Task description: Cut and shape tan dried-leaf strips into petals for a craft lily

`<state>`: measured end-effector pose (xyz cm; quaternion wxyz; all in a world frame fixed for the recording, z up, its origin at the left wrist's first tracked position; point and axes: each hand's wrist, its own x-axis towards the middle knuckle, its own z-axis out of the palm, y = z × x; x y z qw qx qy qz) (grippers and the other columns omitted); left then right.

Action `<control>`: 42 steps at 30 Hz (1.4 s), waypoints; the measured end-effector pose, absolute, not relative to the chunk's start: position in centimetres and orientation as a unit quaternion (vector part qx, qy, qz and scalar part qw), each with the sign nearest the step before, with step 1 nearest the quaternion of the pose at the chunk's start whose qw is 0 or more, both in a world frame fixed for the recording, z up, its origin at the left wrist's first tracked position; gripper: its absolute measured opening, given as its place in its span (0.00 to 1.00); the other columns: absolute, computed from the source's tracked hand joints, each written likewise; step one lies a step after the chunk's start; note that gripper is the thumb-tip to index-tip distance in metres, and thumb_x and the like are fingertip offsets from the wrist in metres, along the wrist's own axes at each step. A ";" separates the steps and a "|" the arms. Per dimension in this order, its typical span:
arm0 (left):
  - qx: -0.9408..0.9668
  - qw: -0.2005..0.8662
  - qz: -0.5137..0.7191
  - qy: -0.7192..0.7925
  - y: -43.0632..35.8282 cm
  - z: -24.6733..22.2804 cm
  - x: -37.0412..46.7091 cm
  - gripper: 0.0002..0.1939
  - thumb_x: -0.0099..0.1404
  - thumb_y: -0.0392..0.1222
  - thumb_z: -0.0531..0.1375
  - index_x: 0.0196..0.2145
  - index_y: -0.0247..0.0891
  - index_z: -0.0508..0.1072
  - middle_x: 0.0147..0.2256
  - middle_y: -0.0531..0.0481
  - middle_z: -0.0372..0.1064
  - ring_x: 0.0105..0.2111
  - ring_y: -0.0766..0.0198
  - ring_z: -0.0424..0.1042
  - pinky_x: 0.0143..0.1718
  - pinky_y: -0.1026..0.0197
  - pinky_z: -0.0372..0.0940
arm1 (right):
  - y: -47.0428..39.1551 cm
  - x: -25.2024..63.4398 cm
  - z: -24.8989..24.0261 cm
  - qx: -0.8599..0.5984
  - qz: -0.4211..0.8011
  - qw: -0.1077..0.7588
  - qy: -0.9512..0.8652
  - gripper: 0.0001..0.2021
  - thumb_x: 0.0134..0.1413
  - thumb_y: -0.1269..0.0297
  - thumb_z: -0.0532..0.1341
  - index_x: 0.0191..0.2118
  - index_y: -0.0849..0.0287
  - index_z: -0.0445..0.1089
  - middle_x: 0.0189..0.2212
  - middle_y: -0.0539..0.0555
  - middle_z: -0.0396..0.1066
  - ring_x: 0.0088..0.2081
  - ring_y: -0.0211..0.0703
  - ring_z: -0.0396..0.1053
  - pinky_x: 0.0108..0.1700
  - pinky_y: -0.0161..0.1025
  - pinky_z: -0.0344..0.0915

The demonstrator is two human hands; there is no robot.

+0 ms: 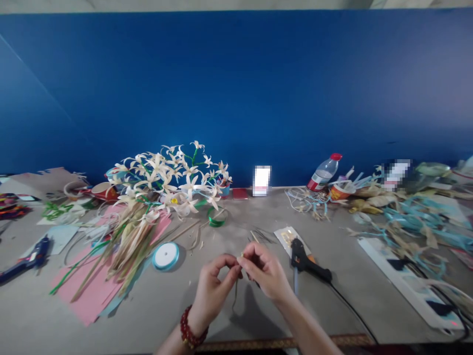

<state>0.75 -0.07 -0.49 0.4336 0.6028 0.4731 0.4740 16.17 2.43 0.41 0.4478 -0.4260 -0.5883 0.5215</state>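
Note:
Near the front centre of the table, my left hand [219,282] and my right hand [263,268] meet at their fingertips. Both pinch a small piece too tiny to make out, and a thin greenish-brown strand [235,294] hangs below the fingers. A red beaded bracelet [189,329] circles my left wrist. To the left lies a spool of light blue ribbon [165,256]. Right of my right hand a black glue gun [308,262] rests beside a small clear packet [287,238].
White flowers [190,187] stand at the back left above dried husks [129,236] and pink paper [86,286]. A blue glue gun [31,259] lies far left. At right are a bottle [322,173], a cup [342,189], blue strands [410,217] and a white power strip [402,286].

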 end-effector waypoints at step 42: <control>0.534 0.490 0.541 0.427 0.5 -2.3 1.1 0.10 0.64 0.45 0.63 0.31 0.36 0.75 0.33 0.48 0.72 0.37 0.61 0.71 0.43 0.61 0.66 | 1.0 15.0 -1.3 -0.449 0.425 0.526 -0.584 0.09 0.58 0.59 0.61 0.31 0.58 0.69 0.25 0.50 0.69 0.25 0.37 0.64 0.26 0.33 0.62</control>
